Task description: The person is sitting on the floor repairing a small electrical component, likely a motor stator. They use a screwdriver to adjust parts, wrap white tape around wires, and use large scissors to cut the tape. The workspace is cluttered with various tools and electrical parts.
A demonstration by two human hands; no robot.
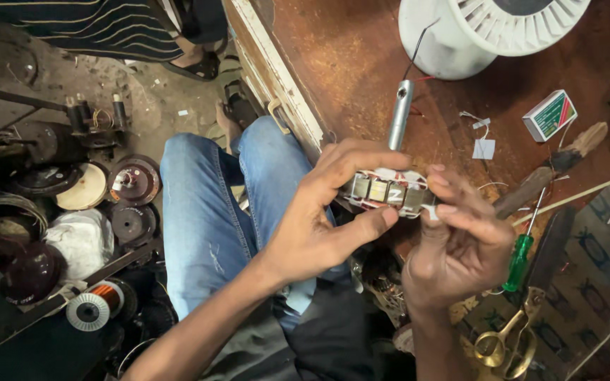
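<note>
At frame centre we pinch one stator point(387, 190) between left hand point(319, 226) and right hand point(460, 243). Around it: one soldering iron point(399, 114), one white spool point(488, 32), one matchbox point(549, 115), one green screwdriver point(519, 259), one pair of scissors point(506, 342).

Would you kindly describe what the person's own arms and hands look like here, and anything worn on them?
Both forearms are bare, with no sleeves in view. The left hand and the right hand wear no gloves, and no rings, watch or bracelet show. The fingernails are short. No markings or bandages can be seen.
</note>
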